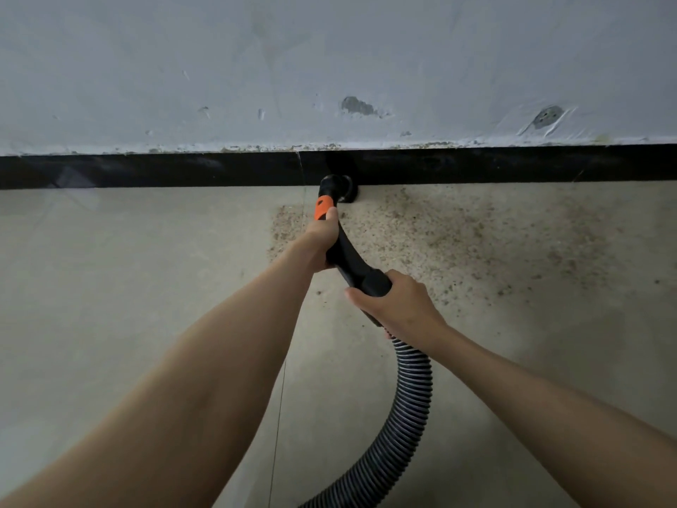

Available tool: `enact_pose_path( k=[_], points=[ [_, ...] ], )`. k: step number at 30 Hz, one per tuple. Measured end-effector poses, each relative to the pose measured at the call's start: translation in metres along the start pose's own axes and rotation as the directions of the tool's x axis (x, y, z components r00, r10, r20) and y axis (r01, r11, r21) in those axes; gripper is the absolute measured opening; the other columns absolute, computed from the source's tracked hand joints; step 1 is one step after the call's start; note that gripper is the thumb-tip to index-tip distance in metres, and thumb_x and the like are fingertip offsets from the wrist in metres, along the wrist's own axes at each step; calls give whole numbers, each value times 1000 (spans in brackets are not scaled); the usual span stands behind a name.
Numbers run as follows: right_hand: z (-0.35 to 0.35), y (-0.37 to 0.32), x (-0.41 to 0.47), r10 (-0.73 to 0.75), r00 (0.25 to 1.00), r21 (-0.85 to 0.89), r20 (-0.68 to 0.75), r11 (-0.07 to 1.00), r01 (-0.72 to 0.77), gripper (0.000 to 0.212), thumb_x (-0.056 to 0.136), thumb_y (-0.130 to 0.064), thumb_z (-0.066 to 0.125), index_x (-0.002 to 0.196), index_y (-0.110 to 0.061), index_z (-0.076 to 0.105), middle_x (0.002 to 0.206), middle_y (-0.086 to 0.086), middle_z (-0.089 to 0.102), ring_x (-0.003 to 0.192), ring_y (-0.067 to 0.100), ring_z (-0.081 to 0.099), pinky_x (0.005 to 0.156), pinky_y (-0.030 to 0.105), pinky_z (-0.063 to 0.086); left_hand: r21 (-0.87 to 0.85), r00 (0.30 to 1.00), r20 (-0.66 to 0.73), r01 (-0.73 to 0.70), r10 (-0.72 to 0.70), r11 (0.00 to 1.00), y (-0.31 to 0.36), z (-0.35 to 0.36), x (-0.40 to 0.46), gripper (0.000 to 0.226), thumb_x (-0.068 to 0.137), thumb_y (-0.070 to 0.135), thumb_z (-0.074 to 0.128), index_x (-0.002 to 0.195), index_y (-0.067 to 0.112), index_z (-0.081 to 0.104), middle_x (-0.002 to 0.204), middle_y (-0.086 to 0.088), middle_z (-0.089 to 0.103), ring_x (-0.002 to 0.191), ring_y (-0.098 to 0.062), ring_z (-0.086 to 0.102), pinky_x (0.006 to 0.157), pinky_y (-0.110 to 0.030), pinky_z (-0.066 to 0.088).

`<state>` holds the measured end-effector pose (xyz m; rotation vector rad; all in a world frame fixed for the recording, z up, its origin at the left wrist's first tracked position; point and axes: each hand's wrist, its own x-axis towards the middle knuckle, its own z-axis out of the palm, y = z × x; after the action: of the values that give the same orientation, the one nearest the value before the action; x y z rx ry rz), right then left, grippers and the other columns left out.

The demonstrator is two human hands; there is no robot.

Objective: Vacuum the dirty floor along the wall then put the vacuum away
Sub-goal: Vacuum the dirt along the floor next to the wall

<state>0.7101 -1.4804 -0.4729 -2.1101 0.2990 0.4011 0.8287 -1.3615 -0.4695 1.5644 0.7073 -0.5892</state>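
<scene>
Rigid vacuum wand (351, 262), flexible hose (403, 416): left hand (322, 240) fingers clamped nr orange collar (324, 209), right hand (399, 302) wrapped at hose end.

Ribbed plastic hose (403, 416), glossy black skirting (146, 170), rough chipped wall (329, 67)
</scene>
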Motion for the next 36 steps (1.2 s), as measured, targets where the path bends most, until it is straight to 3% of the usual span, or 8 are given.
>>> enact_pose_path(
  k=[8,13,18,26,31,33,36],
  points=[
    [5,-3,-5,22,999,56,-32,998,-20,39,76,-53,70,81,-18,54,69,-1,60,55,17,57,63,38,56,96,995,87,-54,45,994,6,-1,-2,50,99,45,39,129,4,40,91,-10,53,83,-23,57,76,-35,50],
    [21,-18,-6,8,1000,101,-8,995,-7,39,77,-51,70,83,-16,56,66,-3,61,53,15,56,60,35,55,89,997,53,-68,63,994,8,-22,1,55,99,47,37,134,4,38,109,-13,52,97,-27,56,79,-37,51],
    [31,-45,3,-72,994,99,81,993,64,36,79,-48,71,76,-16,55,61,-5,60,51,12,55,57,29,51,13,997,-47,-60,60,998,13,-60,3,54,99,47,37,132,5,38,107,-13,52,96,-27,57,76,-36,49],
    [74,-77,3,-147,970,117,194,985,126,39,82,-49,70,69,-16,54,62,-2,60,52,14,57,66,36,57,-20,985,-170,-14,10,1000,6,-125,5,57,99,49,35,133,4,37,99,-12,53,88,-24,55,75,-36,47],
    [93,-61,-11,-89,965,143,247,988,55,43,80,-59,68,80,-19,53,79,1,63,69,21,63,77,45,59,58,992,-122,-35,42,998,-12,-127,-6,55,100,51,29,126,5,38,93,-10,51,87,-25,55,77,-37,48],
    [94,-57,-14,-76,966,150,246,988,39,45,80,-63,65,83,-20,51,85,2,63,75,24,64,79,45,58,64,995,-89,-35,41,997,-18,-125,-10,54,100,52,28,121,4,39,90,-9,51,79,-23,55,75,-37,48],
    [90,-62,-13,-45,957,208,288,978,-16,43,84,-59,63,82,-17,52,84,4,62,76,24,62,79,44,56,73,998,-54,-31,35,997,-20,-124,-12,56,99,55,28,117,3,39,95,-12,53,82,-25,57,72,-37,50]
  ],
)
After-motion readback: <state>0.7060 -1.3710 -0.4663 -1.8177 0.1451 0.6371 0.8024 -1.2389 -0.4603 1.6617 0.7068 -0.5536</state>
